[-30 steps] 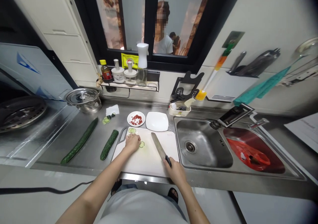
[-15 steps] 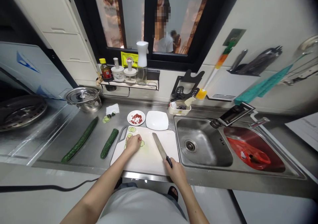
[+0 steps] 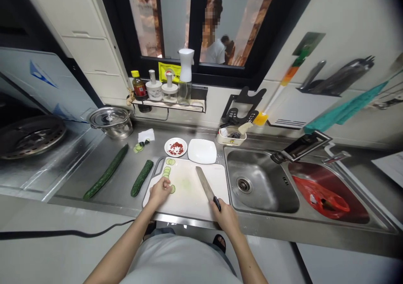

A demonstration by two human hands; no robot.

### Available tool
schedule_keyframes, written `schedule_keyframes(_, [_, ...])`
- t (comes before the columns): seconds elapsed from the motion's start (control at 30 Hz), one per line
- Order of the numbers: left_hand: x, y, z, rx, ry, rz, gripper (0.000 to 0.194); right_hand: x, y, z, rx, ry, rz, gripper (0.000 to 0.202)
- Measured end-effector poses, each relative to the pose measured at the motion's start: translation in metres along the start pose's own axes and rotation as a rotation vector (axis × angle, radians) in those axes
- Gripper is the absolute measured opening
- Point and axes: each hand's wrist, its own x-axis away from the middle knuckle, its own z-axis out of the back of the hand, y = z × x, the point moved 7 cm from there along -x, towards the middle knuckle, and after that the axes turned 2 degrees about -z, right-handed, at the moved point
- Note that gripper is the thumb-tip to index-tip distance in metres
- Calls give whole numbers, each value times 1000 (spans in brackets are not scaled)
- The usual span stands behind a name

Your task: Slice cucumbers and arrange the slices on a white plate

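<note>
The left hand curls over the left side of the smooth white cutting board — fingertips at a thin, round cucumber slice, though whether they pinch it I cannot tell. The right hand wraps the black-handled knife — flat metal blade angled forward-left over the board.

On the counter, two cucumbers lie left of the board. Slices lie on it, plates sit behind, and the sink is right.
</note>
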Motion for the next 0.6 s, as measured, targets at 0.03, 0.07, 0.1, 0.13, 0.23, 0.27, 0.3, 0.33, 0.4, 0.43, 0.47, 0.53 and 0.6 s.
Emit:
schedule_keyframes(0.03, [0, -6, 2, -4, 22, 16, 16, 0, 0, 0, 7, -3, -2, 38])
schedule_keyframes(0.07, [-1, -12, 4, -9, 41, 27, 18, 0, 0, 0, 18, -6, -6, 39])
schedule_keyframes(0.1, [-2, -18, 6, -15, 53, 34, 20, -1, 1, 0, 29, -7, -10, 40])
schedule_keyframes(0.13, [-2, -22, 7, -22, 60, 40, 21, -1, 1, 0, 39, -7, -12, 41])
schedule_keyframes(0.23, [-4, -34, 10, -49, 64, 69, 22, -1, 1, 0, 39, -6, -13, 42])
schedule_keyframes(0.27, [-4, -36, 11, -57, 66, 82, 22, -1, 1, 0, 33, -6, -11, 42])
schedule_keyframes(0.3, [-4, -38, 13, -64, 69, 94, 23, -1, 1, 0, 28, -6, -10, 41])
schedule_keyframes(0.33, [-3, -40, 14, -68, 72, 104, 23, -1, 1, 0, 26, -8, -12, 41])
schedule_keyframes(0.4, [-3, -41, 17, -75, 78, 115, 23, -1, 1, 1, 28, -11, -15, 41])
schedule_keyframes(0.43, [-3, -41, 19, -79, 82, 116, 23, -1, 1, 1, 28, -13, -16, 40])
schedule_keyframes(0.47, [-3, -41, 21, -85, 87, 115, 23, -1, 0, 1, 26, -15, -15, 40])
schedule_keyframes(0.53, [-3, -40, 23, -104, 97, 108, 23, -1, 0, 1, 18, -18, -11, 39])
schedule_keyframes(0.6, [-3, -39, 25, -140, 110, 98, 23, -1, 0, 1, 15, -18, -10, 39])
